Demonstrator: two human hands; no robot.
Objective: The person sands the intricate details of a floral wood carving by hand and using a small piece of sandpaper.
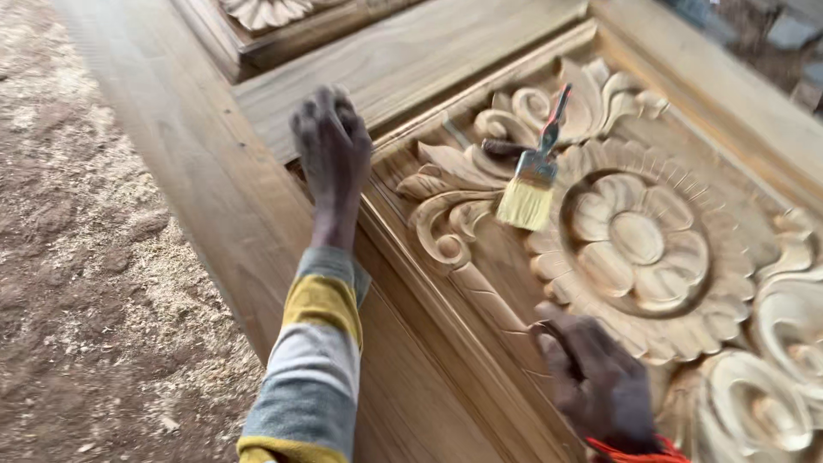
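1. Left hand (pixel 333 141): upper centre of the frame, fingers spread and pressed flat on the plain rail of the door (pixel 257 214); it grips nothing. A striped sleeve (pixel 313 360) runs down to the lower edge.
2. Right hand (pixel 600 381): lower right, fingers curled, resting on the carved border. It is blurred, and whether it holds anything cannot be told.
3. Brush (pixel 530 184): pale bristles, metal band, red handle. It lies loose on the carving just left of the flower (pixel 639 244), right of centre, touched by neither hand.
4. Carved panel (pixel 480 197): scrolls and leaves around the flower, with deep grooves.
5. Sawdust (pixel 86 257): covers the ground at the left.
6. Handling note: dust likely sits in the grooves; judged best to sweep with the bristle tips, following each curl outward, while the left hand steadies the door.
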